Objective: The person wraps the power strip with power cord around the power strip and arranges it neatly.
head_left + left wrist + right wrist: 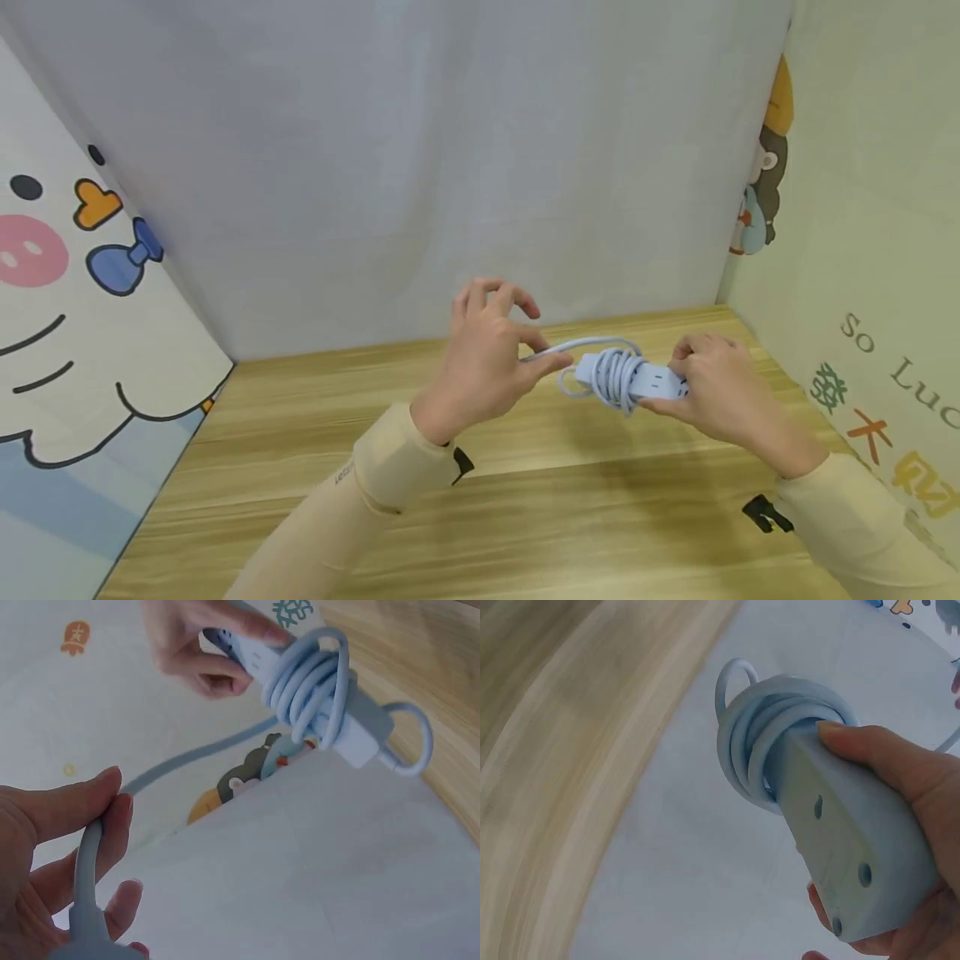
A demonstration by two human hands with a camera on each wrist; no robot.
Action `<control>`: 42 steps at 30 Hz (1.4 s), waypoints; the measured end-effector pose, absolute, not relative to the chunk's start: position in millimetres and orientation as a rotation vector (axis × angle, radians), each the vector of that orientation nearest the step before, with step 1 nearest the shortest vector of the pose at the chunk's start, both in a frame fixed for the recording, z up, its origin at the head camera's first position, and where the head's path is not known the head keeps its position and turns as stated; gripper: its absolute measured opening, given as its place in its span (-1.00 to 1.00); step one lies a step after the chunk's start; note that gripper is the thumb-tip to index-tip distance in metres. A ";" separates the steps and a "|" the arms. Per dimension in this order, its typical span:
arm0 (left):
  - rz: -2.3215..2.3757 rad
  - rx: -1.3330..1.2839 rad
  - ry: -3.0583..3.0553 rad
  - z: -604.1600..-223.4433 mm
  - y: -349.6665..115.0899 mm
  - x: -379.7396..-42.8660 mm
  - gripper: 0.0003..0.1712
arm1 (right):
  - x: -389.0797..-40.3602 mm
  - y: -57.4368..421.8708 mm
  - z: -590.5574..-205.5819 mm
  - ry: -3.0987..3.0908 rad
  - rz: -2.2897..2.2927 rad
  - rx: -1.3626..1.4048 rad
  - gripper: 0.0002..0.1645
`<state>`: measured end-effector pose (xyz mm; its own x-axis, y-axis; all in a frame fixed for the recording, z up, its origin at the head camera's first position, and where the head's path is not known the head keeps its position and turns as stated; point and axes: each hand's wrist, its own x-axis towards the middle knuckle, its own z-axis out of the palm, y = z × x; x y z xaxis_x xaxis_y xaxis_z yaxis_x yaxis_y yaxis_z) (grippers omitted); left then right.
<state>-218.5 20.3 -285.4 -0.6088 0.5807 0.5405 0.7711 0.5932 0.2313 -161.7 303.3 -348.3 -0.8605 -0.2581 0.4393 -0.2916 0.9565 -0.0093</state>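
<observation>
A pale blue power strip (651, 382) is held above the table by my right hand (716, 387), which grips its right end. Several loops of its cord (617, 379) are wound round the strip's other end. My left hand (487, 358) pinches the free part of the cord between thumb and index finger, left of the strip. In the left wrist view the cord (202, 754) runs from the coil to that pinch, and a thicker plug end (94, 941) hangs below the fingers. The right wrist view shows the back of the power strip (847, 840), with small holes.
Below the hands lies a wood-grain table (315, 467). A plain pale cloth (375, 167) stands behind it, with a cartoon-printed panel (67, 333) on the left and a panel with lettering (885, 292) on the right.
</observation>
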 end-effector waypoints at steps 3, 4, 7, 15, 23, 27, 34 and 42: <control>-0.688 -1.083 -2.435 -288.2 19.2 -208.8 -0.76 | -166.0 309.5 -346.4 -2.562 0.145 0.349 -0.27; -0.706 -1.077 -2.447 -289.3 18.4 -206.1 -0.77 | -167.4 310.8 -345.7 -2.523 0.155 0.344 -0.15; -0.764 -1.080 -2.476 -293.8 15.4 -199.1 -0.78 | -171.7 312.4 -343.6 -2.406 0.196 0.336 0.20; -0.997 -1.157 -2.520 -316.3 7.6 -183.2 -0.79 | -175.8 317.3 -340.1 -2.232 0.286 0.269 0.29; -1.367 -1.139 -2.574 -338.5 -0.8 -179.9 -0.77 | -175.8 318.8 -336.0 -2.127 0.391 0.244 0.22; -1.370 -1.203 -2.611 -351.9 -2.4 -180.7 -0.75 | -174.8 313.3 -332.0 -2.047 0.415 0.251 0.16; -1.409 -1.183 -2.634 -373.5 -0.2 -191.3 -0.78 | -169.3 299.6 -323.7 -1.906 0.494 0.290 0.05; -1.323 -1.184 -2.661 -392.6 12.0 -202.8 -0.73 | -159.5 278.4 -318.0 -1.745 0.538 0.340 -0.12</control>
